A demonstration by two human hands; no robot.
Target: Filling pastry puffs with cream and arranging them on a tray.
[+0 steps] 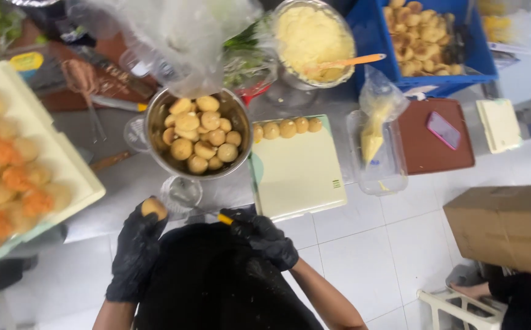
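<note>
Head camera looks down at a small round puff (153, 208) held in the fingertips of the left hand (136, 253), which wears a black glove. The puff is up off the table, just in front of the person's chest and near a clear glass (181, 194). The right hand (265, 237), also in a black glove, is closed around a yellow-handled tool (225, 219); only the yellow end shows. The two hands are apart.

Just past the hands sits a metal bowl (155, 137) full of more golden puffs (201, 135). Beside it lies a pale board (299, 171) with a row of five puffs (287, 128) along its far edge. On the left a pale tray (70, 165) holds puffs with orange topping (9, 177). Farther back are a bowl of yellow cream (311, 36) with an orange spatula (345, 62) and a blue crate (369, 36) of pastries. A cardboard box (506, 226) sits on the white floor at the right.
</note>
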